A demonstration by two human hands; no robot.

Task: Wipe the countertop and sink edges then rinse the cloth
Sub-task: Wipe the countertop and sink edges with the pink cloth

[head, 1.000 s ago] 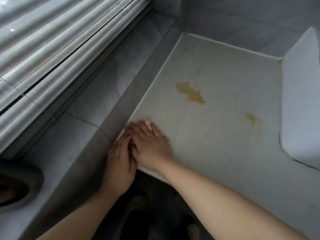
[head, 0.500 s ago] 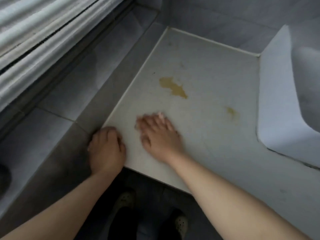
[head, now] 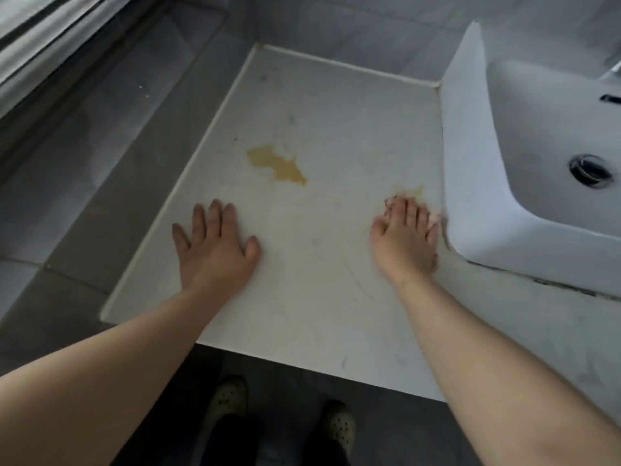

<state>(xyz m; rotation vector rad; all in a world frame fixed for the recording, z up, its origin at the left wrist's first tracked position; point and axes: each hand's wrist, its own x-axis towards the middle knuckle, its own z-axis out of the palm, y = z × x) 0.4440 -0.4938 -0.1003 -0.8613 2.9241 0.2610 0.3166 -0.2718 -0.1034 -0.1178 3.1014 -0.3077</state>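
The white countertop [head: 322, 105] carries a large yellow-brown stain [head: 277, 164] in its middle and a smaller stain [head: 411, 191] near the sink. My left hand [head: 215, 242] lies flat on the counter near its left edge, fingers spread. My right hand [head: 406, 237] lies flat beside the sink's left wall, its fingertips at the smaller stain. The white sink [head: 470, 169] stands on the right, with its drain [head: 591, 170] visible. No cloth is in view.
A grey tiled ledge [head: 111, 136] runs along the left, with window blinds [head: 40, 31] above it. Grey tiled wall rises behind the counter. My shoes [head: 228, 400] show on the dark floor under the counter's front edge. A tap tip [head: 613, 70] shows at far right.
My hands have moved apart: the left went onto the counter and opened flat, the right slid right to the sink's side. The view turned right, showing the sink basin.
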